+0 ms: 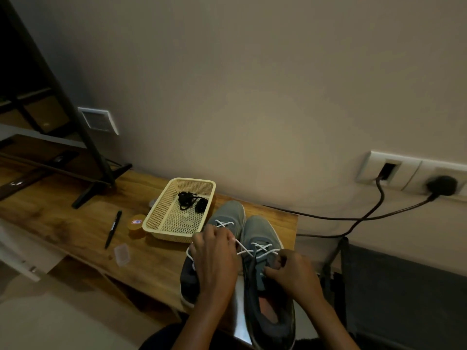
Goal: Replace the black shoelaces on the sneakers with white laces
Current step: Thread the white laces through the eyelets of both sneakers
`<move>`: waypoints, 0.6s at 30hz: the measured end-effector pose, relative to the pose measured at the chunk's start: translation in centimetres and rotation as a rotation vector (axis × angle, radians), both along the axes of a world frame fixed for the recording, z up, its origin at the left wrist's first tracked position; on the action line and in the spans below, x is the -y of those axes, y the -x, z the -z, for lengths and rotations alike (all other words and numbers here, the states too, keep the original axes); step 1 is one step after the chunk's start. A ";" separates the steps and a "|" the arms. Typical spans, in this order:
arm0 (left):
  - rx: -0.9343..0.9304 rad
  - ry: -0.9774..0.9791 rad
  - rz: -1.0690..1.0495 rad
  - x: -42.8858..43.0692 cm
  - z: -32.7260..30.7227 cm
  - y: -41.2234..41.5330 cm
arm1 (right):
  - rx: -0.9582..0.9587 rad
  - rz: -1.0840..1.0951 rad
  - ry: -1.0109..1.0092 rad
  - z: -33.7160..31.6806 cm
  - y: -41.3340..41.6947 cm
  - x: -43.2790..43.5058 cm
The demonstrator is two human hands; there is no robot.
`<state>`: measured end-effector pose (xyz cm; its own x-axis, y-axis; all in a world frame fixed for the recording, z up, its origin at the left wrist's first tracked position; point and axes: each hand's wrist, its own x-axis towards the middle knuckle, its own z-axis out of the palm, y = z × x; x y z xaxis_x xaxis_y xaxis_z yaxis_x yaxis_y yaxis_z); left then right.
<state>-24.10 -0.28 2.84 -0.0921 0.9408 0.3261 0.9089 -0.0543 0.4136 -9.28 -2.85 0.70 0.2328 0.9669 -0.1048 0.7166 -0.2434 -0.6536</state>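
Two grey sneakers stand side by side on the wooden table, toes toward the wall. The left sneaker [228,215] and the right sneaker [262,238] both carry white laces [261,248] crossed through their lower eyelets. My left hand [214,258] is closed on a white lace end that stretches across to the right sneaker. My right hand [290,271] pinches the right sneaker's tongue and eyelet edge. Black laces [192,200] lie bundled in a cream mesh basket [161,223] behind the shoes.
A black pen [113,229], a small orange round tin [136,224] and a clear plastic piece [121,253] lie on the wooden table [75,223] left of the basket. A black stand foot [101,185] rests at the back left. Power cables [353,218] hang from wall sockets at right.
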 end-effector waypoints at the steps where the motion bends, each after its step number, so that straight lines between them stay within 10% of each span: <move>1: 0.000 -0.046 -0.033 0.0 0.1 0.1 | -0.009 0.000 0.001 0.0 0.0 0.0; 12: -0.124 0.271 0.147 -0.1 1.7 -1.5 | -0.033 -0.047 0.038 0.2 -0.4 -0.5; 18: 0.074 0.073 0.006 -0.6 1.6 -1.0 | -0.043 -0.048 0.052 0.1 -0.5 -0.5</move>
<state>-23.07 0.27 1.29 -0.1081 0.9625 0.2489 0.8753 -0.0265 0.4829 -8.79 -2.38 0.60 0.1808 0.9698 -0.1639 0.6997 -0.2439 -0.6715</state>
